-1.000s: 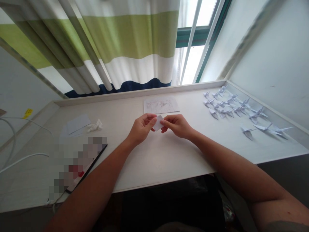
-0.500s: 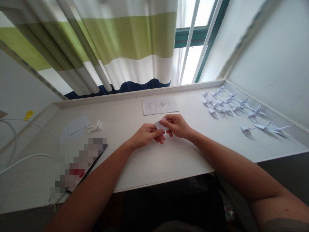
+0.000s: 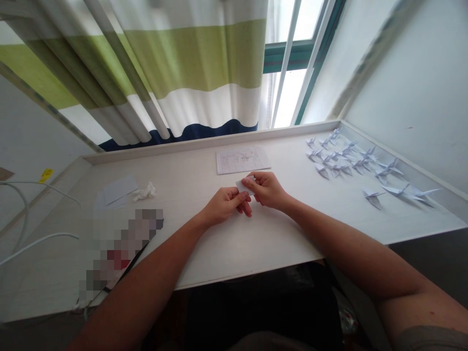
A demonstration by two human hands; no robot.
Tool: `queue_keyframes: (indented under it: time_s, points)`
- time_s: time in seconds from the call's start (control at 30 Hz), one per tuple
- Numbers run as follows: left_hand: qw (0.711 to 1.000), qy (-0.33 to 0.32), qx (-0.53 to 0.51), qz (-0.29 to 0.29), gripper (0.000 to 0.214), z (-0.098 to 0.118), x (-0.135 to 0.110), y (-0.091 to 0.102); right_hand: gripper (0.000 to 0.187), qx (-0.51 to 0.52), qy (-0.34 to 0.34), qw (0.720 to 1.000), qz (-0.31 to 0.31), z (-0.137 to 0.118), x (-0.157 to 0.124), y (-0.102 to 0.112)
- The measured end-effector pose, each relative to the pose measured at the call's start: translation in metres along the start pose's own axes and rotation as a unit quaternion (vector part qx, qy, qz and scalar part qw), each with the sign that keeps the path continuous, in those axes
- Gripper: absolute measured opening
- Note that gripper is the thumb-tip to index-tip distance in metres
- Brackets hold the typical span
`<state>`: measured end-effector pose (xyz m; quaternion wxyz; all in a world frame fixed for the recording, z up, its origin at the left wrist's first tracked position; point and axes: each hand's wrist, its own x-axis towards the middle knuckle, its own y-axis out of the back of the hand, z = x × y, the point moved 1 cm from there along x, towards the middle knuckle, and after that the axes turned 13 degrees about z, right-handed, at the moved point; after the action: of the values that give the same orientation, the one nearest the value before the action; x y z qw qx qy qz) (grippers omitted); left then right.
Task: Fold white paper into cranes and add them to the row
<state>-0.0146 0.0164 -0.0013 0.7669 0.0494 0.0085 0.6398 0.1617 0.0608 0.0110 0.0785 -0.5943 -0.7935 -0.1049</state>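
A small folded piece of white paper (image 3: 242,186) is held up over the middle of the desk between both hands. My left hand (image 3: 227,204) pinches its lower edge, thumb on top, with the other fingers curled beneath. On the upper right, my right hand (image 3: 269,189) grips the same paper, its thumb pressed across the face. The paper's underside and some fingertips are hidden. Just beyond the hands lies a printed sheet (image 3: 241,163) with table lines. Several folded white paper cranes (image 3: 338,156) stand in rows at the right of the desk.
Flat white paper sheets (image 3: 120,189) and a crumpled tissue (image 3: 146,191) lie on the left of the white desk (image 3: 226,263). Nearer me is a blurred-out, dark-edged flat object (image 3: 124,248). White cables (image 3: 40,239) run along the left side. A curtain (image 3: 193,58) hangs behind.
The fingers have shifted slightly around the paper, and it sits a touch further right. Both hands keep hold of it. Nothing else on the desk has moved.
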Motion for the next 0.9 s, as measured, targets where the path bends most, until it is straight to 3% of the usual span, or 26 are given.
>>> queue_keyframes:
  time_s: [0.23, 0.43, 0.6, 0.9]
  points:
    - [0.992, 0.074, -0.103, -0.023, 0.078, 0.002, 0.002, 0.008, 0.058, -0.002, 0.011, 0.999, 0.043, 0.003, 0.003, 0.007]
    - [0.999, -0.002, -0.050, 0.009, 0.057, -0.001, 0.003, -0.008, 0.056, 0.030, 0.003, 0.999, 0.022, 0.003, 0.001, 0.001]
    - [0.999, -0.020, -0.034, 0.017, 0.054, -0.002, 0.002, -0.011, 0.048, 0.011, -0.010, 1.000, 0.008, 0.004, 0.001, 0.002]
    - [0.999, 0.023, 0.041, 0.001, 0.046, -0.002, -0.002, -0.005, 0.029, -0.044, -0.026, 0.999, -0.002, 0.004, 0.001, 0.003]
